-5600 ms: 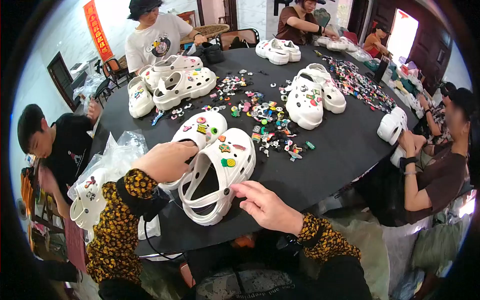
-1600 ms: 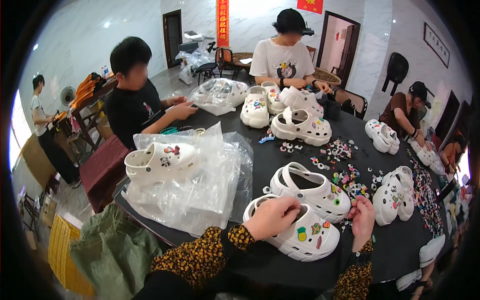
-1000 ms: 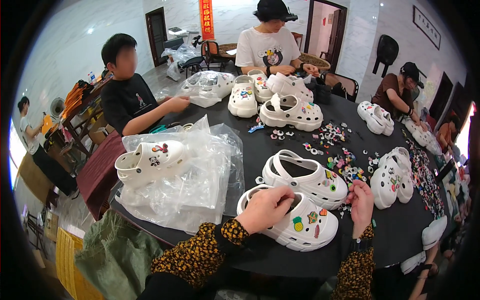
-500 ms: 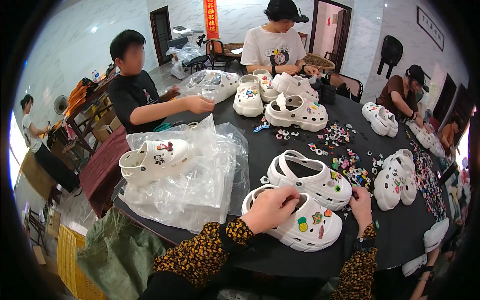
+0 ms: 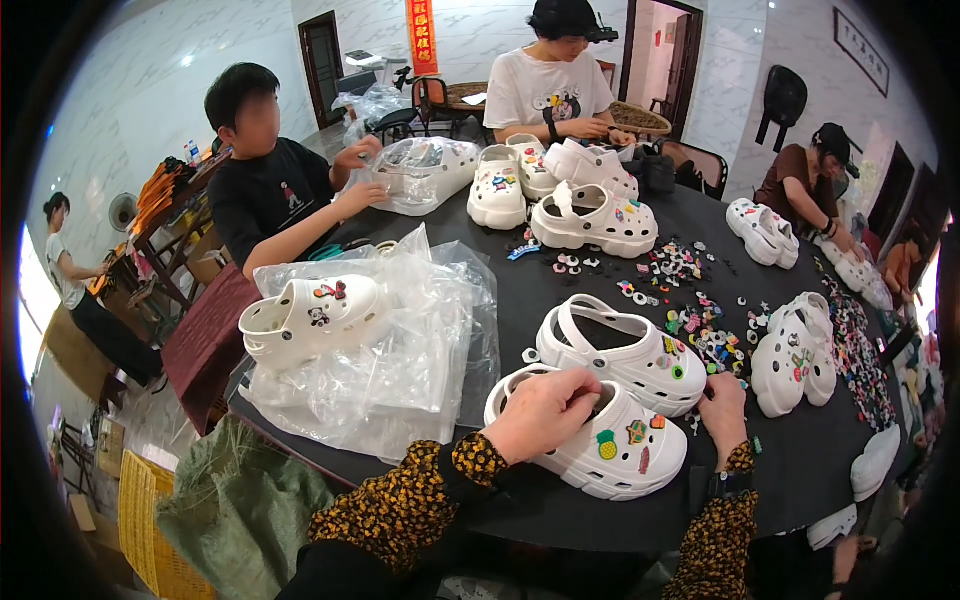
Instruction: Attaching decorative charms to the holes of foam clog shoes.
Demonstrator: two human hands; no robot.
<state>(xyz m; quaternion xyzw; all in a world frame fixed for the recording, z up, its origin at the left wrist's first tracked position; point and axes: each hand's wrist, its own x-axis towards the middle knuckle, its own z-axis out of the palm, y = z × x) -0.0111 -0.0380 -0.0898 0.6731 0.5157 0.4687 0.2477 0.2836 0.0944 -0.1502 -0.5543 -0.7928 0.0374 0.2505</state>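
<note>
A white clog (image 5: 630,478) with fruit-shaped and other small charms stands at the table's near edge. My left hand (image 5: 543,415) is closed on the rim of its foot opening, thumb and fingers pinched together. Just behind it stands a second white clog (image 5: 625,362), its toe carrying several coloured charms. Beside that toe my right hand (image 5: 722,410) reaches down to the black table with its fingers curled in; what lies between the fingertips is hidden. A pile of small coloured charms (image 5: 708,335) spreads just beyond my right hand.
A white clog (image 5: 315,318) lies on clear plastic bags (image 5: 420,350) at left. Decorated clogs (image 5: 590,218) stand at the back, another pair (image 5: 795,355) at right. More charms (image 5: 850,345) line the right side. Co-workers (image 5: 285,190) are around the table.
The co-worker at left has drawn both hands back to the bagged clog, one hand higher than before. The co-worker at the back has shifted their hands slightly. My own hands have hardly moved.
</note>
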